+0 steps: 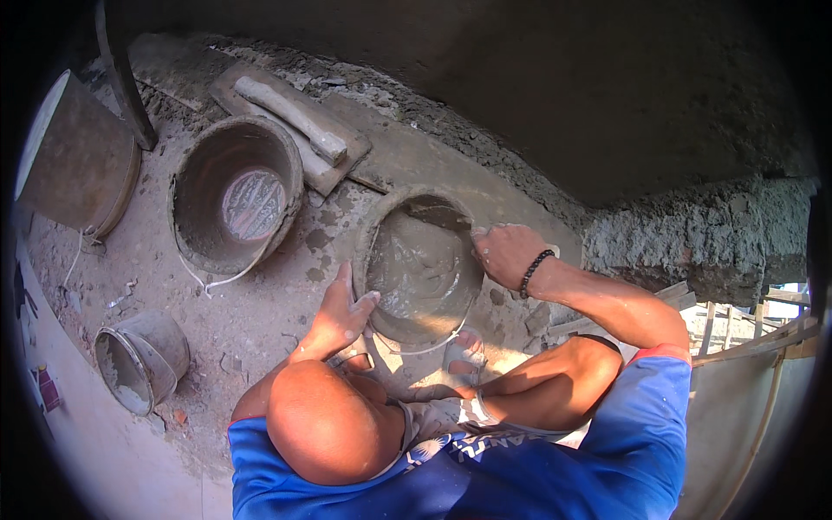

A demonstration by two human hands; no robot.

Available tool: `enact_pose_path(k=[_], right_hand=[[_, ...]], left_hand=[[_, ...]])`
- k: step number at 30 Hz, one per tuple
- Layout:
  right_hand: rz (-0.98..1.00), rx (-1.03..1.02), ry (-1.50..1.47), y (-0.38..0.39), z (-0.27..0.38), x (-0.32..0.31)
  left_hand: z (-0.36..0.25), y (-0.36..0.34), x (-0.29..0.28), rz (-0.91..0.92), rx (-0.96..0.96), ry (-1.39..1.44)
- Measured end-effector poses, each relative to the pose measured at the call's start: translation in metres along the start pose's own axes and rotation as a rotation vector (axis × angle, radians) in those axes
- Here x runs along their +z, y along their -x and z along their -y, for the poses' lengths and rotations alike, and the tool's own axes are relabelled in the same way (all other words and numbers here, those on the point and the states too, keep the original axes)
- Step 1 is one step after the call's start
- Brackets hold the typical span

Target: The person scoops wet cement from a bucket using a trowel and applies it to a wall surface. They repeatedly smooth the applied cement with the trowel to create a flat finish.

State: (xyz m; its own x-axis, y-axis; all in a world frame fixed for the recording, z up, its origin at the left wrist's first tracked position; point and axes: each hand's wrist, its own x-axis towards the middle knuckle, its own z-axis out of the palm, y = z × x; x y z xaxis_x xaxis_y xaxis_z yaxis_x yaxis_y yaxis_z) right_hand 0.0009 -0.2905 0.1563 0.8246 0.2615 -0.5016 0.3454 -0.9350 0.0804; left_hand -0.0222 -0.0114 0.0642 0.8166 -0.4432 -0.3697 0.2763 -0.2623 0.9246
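Note:
A round bucket [370, 251] of wet grey mortar [412, 264] stands on the ground in front of me, its wire handle hanging down on my side. My left hand [334, 316] rests beside the bucket's near left wall, thumb and fingers stretched out and smeared with mortar. At the right rim my right hand [510, 253] is closed, fingers curled over the bucket's edge; its fingertips are partly hidden. A dark bead bracelet [536, 272] circles the right wrist. My feet are close to the near side of the bucket.
An emptied, mortar-caked bucket [192, 199] stands to the left, a large tilted bucket [82, 160] beyond it. A small pail [169, 347] lies tipped at lower left. Boards with a stick [290, 117] lie along the rough wall base [693, 234]. Sloping dark wall [607, 95] is ahead.

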Motion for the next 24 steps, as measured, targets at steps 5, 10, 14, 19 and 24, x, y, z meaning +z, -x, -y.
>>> enact_pose_path(k=[5,10,14,19,24], right_hand=[[0.214,-0.145,-0.148,0.012,0.01,0.022],[0.272,-0.184,-0.209,0.03,0.025,-0.026],[0.217,-0.143,-0.118,0.006,0.012,0.017],[0.073,-0.033,-0.005,0.008,0.0,-0.041],[0.099,0.022,0.015,0.003,-0.01,-0.062]], left_hand=[[0.027,-0.012,0.014,-0.001,0.046,0.177],[0.007,-0.007,0.008,-0.006,0.081,0.23],[0.0,-0.004,0.009,0.056,-0.047,0.3],[-0.001,0.002,-0.001,-0.029,-0.066,0.072],[0.032,-0.009,-0.007,-0.172,0.079,-0.079]])
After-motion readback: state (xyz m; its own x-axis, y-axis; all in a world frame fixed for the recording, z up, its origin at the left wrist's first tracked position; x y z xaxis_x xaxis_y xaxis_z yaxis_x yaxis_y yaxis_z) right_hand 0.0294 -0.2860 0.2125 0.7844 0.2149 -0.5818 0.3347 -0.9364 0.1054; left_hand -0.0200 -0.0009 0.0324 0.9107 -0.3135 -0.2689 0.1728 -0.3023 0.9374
